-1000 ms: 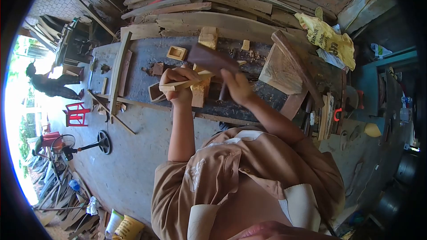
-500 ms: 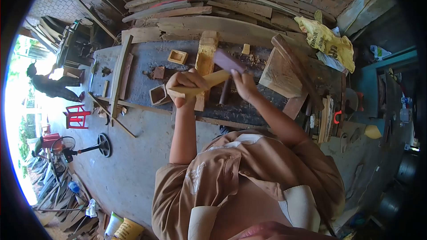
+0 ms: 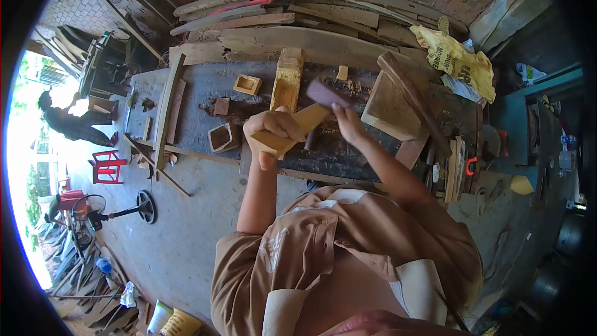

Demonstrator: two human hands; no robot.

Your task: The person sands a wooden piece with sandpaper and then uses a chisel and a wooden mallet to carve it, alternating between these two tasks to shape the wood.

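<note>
My left hand (image 3: 273,135) is wrapped round a pale yellow piece of wood (image 3: 311,117), whose wide end points up and to the right. My right hand (image 3: 349,124) grips a flat purple-brown piece (image 3: 328,93), slightly blurred, that resembles sandpaper. It overlaps the wood's far end in this view. Behind the left hand lies a notched yellow timber (image 3: 287,81) across the bench. A dark round rod (image 3: 310,141) shows partly beneath the held wood. Two small hollowed wooden boxes, a light one (image 3: 247,84) and a browner one (image 3: 224,137), sit to the left.
The dark workbench (image 3: 199,93) carries a thick wood block (image 3: 392,109) with a long brown bar (image 3: 415,102) against it. Long planks (image 3: 261,34) are stacked by the brick wall. At left are a red stool (image 3: 108,167), a fan (image 3: 146,206) and another person (image 3: 78,118).
My left hand has shifted slightly right, turning the wood so more of its broad face shows. My right hand and the purple-brown piece have moved slightly right and down.
</note>
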